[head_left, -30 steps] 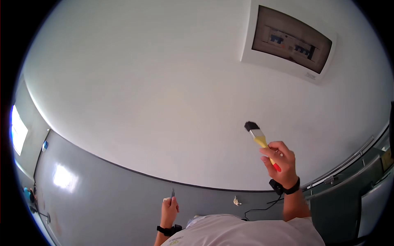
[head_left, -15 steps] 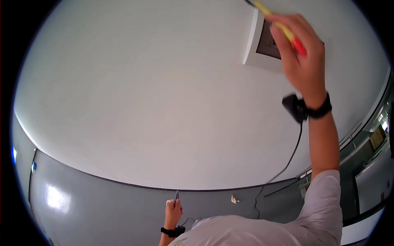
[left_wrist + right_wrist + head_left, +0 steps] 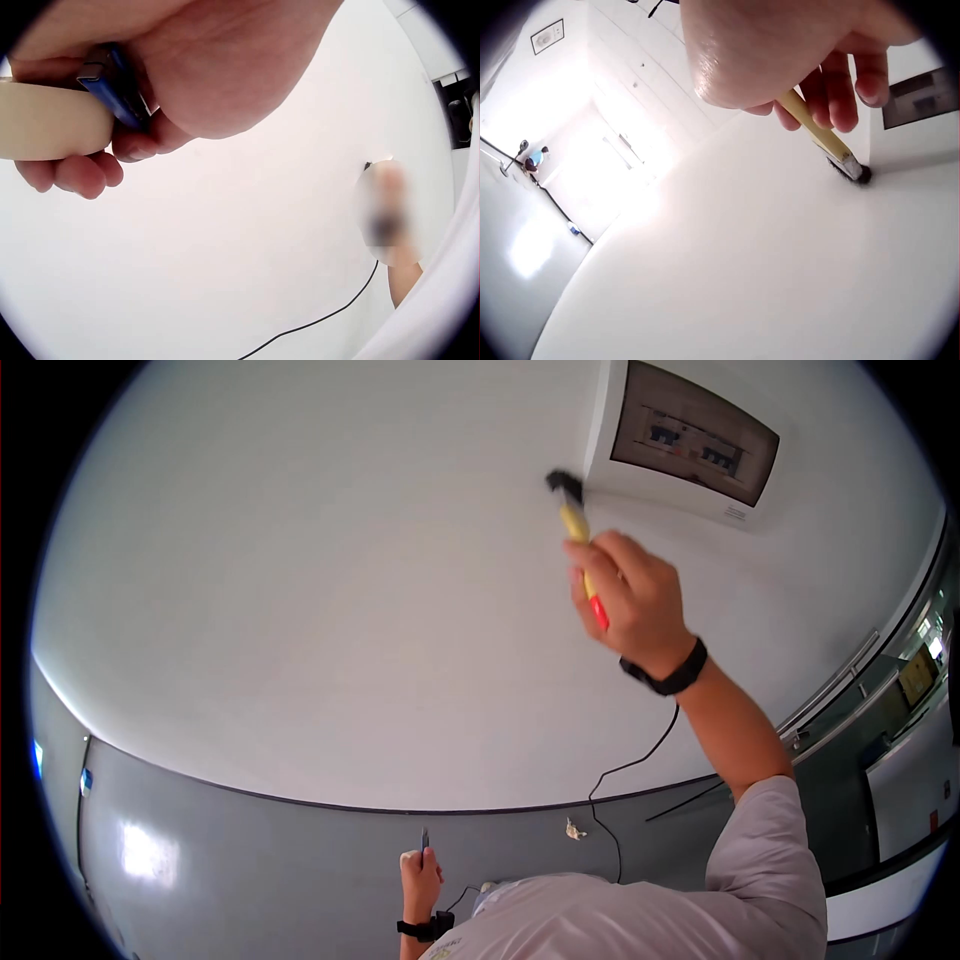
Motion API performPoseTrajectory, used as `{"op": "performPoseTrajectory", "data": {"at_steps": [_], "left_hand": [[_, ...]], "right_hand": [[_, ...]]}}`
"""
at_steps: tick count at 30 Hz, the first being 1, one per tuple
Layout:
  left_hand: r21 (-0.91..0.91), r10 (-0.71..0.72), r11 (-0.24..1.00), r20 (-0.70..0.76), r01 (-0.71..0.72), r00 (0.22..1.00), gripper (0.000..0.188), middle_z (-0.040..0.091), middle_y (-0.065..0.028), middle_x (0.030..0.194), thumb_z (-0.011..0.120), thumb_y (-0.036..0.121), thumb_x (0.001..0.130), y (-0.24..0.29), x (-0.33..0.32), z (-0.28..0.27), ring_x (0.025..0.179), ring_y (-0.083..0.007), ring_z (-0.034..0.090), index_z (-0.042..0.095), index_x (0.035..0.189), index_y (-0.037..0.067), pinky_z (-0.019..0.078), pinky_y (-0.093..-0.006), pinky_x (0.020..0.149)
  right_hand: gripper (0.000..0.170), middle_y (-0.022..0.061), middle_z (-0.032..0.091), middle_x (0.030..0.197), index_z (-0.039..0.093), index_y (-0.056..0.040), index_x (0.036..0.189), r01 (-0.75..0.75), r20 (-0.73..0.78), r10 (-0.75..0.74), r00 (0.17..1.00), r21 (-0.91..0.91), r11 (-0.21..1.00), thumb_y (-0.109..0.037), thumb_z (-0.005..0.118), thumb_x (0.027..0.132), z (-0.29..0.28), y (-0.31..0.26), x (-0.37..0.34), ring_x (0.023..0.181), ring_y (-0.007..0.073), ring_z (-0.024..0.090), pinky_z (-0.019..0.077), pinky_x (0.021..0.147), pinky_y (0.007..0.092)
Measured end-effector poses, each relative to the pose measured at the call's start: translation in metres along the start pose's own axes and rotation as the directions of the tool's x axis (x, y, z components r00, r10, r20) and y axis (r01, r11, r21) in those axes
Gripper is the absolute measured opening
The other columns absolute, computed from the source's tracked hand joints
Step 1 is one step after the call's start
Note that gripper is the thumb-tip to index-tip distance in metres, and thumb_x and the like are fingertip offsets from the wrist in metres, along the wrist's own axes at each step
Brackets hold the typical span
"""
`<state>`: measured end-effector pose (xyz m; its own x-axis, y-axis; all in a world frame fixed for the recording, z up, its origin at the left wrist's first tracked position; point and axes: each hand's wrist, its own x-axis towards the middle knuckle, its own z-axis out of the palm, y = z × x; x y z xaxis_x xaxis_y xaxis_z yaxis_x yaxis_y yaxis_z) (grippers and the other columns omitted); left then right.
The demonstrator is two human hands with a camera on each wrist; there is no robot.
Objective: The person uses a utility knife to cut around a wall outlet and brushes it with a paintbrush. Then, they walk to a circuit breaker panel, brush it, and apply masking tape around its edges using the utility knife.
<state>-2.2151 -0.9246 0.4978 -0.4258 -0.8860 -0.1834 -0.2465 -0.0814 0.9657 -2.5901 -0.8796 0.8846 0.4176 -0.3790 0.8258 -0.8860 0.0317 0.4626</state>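
My right hand (image 3: 640, 600) grips a paintbrush (image 3: 573, 522) by its yellow handle with a red end. Its black bristles are bent over to the left against the white wall (image 3: 350, 610), beside the lower left corner of a breaker box (image 3: 660, 492). The right wrist view shows the bristle tip (image 3: 863, 175) right at the wall surface. Low down at my front, my left hand (image 3: 420, 877) holds a blue utility knife (image 3: 112, 88), its tip pointing up in the head view. A cream roll of masking tape (image 3: 56, 124) is also held in its curled fingers.
The breaker box has a dark see-through cover. A black cable (image 3: 645, 760) hangs from my right wrist. On the grey floor (image 3: 290, 860) lies a small crumpled pale scrap (image 3: 574, 829). A metal rail (image 3: 830, 690) runs along the right.
My right hand first rose with the paintbrush in front of the breaker box, then came down and left to its lower left corner, where the bristles now bend. The left hand stayed nearly still.
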Motion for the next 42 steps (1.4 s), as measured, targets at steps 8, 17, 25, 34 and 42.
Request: {"op": "performPoseTrajectory", "data": {"at_steps": [8, 17, 25, 34, 42], "left_hand": [[0.157, 0.052, 0.986, 0.063, -0.061, 0.997, 0.046, 0.053, -0.0060, 0.056, 0.053, 0.019, 0.106, 0.030, -0.016, 0.019, 0.046, -0.0137, 0.054, 0.056, 0.066, -0.004, 0.0421, -0.0311, 0.043], [0.201, 0.036, 0.978, 0.084, -0.052, 0.996, 0.044, 0.055, -0.0050, 0.058, 0.053, 0.024, 0.107, 0.045, -0.042, 0.062, 0.049, -0.0139, 0.056, 0.056, 0.070, -0.001, 0.0440, -0.0324, 0.048], [0.254, 0.036, 0.964, 0.158, -0.076, 0.987, 0.043, 0.055, -0.0058, 0.058, 0.054, 0.024, 0.107, 0.050, -0.057, 0.097, 0.049, -0.0152, 0.056, 0.057, 0.071, -0.001, 0.0429, -0.0328, 0.048], [0.254, 0.087, 0.959, 0.158, -0.125, 0.984, 0.042, 0.056, -0.0059, 0.058, 0.056, 0.022, 0.107, 0.057, -0.072, 0.125, 0.049, -0.0156, 0.056, 0.058, 0.072, -0.001, 0.0434, -0.0333, 0.048], [0.281, 0.059, 0.955, 0.140, -0.096, 0.988, 0.042, 0.055, -0.0068, 0.056, 0.055, 0.020, 0.106, 0.043, -0.081, 0.115, 0.049, -0.0170, 0.057, 0.057, 0.070, -0.002, 0.0432, -0.0342, 0.048]], "right_hand": [[0.015, 0.0073, 0.061, 0.088, 0.071, -0.0046, 0.106, -0.328, 0.045, 0.355, 0.934, 0.506, 0.798, 0.000, 0.067, 0.092, -0.011, 0.000, -0.022, 0.070, 0.0204, 0.062, 0.0503, 0.059, 0.0302], [0.013, 0.0108, 0.068, 0.090, 0.072, -0.0012, 0.106, -0.479, -0.054, 0.552, 0.832, 0.429, 0.765, 0.000, 0.063, 0.097, -0.079, 0.071, -0.096, 0.074, 0.0201, 0.062, 0.0493, 0.068, 0.0282], [0.014, 0.0083, 0.072, 0.085, 0.073, 0.0014, 0.108, -0.633, -0.175, 0.718, 0.674, 0.366, 0.683, -0.005, 0.064, 0.100, -0.148, 0.123, -0.139, 0.070, 0.0148, 0.063, 0.0486, 0.064, 0.0251], [0.026, 0.0030, 0.072, 0.104, 0.072, -0.0062, 0.127, -0.423, -0.167, 0.491, 0.855, 0.322, 0.847, -0.017, 0.060, 0.107, -0.169, 0.208, -0.057, 0.078, 0.0056, 0.058, 0.0465, 0.067, 0.0190], [0.013, 0.0109, 0.068, 0.088, 0.070, -0.0002, 0.107, -0.402, -0.004, 0.433, 0.901, 0.367, 0.839, -0.008, 0.064, 0.099, -0.139, 0.170, -0.136, 0.072, 0.0226, 0.062, 0.0505, 0.069, 0.0303]]}}
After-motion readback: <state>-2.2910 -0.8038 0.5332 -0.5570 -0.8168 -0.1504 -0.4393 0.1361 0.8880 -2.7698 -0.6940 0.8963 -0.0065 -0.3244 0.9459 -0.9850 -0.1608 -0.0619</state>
